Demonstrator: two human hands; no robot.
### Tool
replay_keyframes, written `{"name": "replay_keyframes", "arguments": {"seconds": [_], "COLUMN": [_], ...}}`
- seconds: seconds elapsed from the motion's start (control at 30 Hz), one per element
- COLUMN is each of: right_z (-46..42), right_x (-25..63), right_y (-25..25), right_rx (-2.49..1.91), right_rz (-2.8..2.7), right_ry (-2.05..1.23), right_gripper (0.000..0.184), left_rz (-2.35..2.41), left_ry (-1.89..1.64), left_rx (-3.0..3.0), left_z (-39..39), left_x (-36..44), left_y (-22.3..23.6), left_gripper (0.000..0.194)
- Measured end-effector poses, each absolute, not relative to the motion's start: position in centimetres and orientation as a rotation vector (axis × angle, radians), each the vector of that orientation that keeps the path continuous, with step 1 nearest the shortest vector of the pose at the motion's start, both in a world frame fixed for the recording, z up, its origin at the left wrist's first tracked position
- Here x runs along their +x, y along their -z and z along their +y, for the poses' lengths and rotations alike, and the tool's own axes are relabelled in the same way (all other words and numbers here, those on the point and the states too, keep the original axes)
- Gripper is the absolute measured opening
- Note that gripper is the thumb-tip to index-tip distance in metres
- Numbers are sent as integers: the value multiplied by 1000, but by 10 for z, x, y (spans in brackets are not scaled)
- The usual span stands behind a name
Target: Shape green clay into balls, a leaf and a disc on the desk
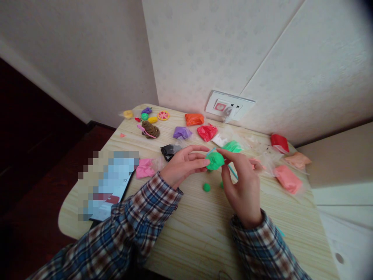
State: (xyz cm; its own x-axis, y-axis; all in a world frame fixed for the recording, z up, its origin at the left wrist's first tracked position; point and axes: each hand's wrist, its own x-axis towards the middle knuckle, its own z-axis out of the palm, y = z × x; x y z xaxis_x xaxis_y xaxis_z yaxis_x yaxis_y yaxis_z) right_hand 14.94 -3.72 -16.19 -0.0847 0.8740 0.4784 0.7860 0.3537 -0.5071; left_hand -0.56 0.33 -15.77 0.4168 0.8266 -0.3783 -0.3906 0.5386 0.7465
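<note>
Above the table, a rounded lump of bright green modelling clay [215,161] with a rough surface is held between my hands. My left hand [186,164] grips its left side, thumb in front and fingers behind. At its right edge, my right hand [241,181] pinches the clay with thumb and index finger. A thin light-blue stick [211,151] shows just behind the lump; which hand touches it, if any, I cannot tell. Another blue stick [233,171] is partly hidden by my right hand. Below the lump, a small green clay ball [206,187] rests on the table.
Bags of coloured clay, such as purple [182,133], red [207,132] and salmon [288,179], lie across the table. Finished clay figures, including a brown coil [150,130], stand at the back left. A tablet [113,186] lies left, and a wall socket [230,106] is behind.
</note>
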Motion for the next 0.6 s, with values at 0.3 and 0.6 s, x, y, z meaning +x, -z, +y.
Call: {"name": "replay_keyframes", "arguments": {"seconds": [0.3, 0.6], "right_z": [-32, -32], "right_x": [154, 161], "right_y": [159, 159], "right_rx": [-1326, -1219], "right_rz": [-1585, -1394], "right_ry": [-828, -1221], "right_gripper": [17, 18], "left_rz": [830, 713], "left_ry": [-892, -896], "left_rx": [814, 820], "left_z": [2, 2], "left_x": [-4, -4], "left_y": [158, 160], "left_gripper": [33, 31]}}
